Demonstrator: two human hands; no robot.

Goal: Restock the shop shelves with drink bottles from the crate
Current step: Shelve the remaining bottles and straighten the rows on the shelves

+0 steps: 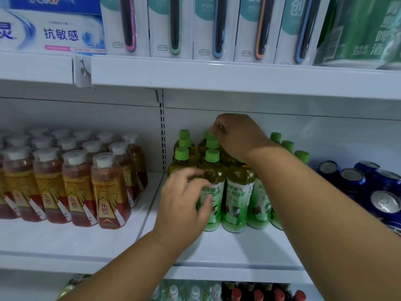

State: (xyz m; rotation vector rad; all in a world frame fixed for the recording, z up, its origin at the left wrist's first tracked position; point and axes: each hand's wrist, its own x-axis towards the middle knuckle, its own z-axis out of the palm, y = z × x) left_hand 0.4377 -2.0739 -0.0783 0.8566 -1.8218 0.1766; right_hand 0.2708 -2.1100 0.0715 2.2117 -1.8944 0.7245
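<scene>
Both hands are at work on the block of green-capped tea bottles [237,192] standing on the middle shelf [217,246], centre of the frame.

The left hand [184,205] is lower centre, its fingers curled round the label of the front left tea bottle [211,192]. The grip sits at mid-body, which appears intended to steady or shift that bottle sideways into line with its neighbour.

The right hand [235,135] reaches from the lower right, over the front rows, to the back of the block. Its fingers are bent down onto the green caps [211,143] there. Whether it pinches one cap or only presses on it cannot be told; the knuckles hide the fingertips. The high reach is judged necessary to get at rear bottles without toppling the front ones.

The tea bottles stand upright, touching, in tight rows running front to back, labels forward, so the shelf bay fills compactly.

Neighbouring stock:
- Left of frame: white-capped amber drink bottles [108,192], same shelf level, separated from the tea by the upright slotted rail [161,127].
- Right of frame: blue cans [358,181], just beside the tea block.
- Upper shelf: toothpaste boxes [52,31], carded toothbrushes [173,27], a green wrapped can pack [364,31].
- Bottom edge: further bottles [258,294] on the shelf below.

The crate is not in view. Task judged to be well along for this bay.
</scene>
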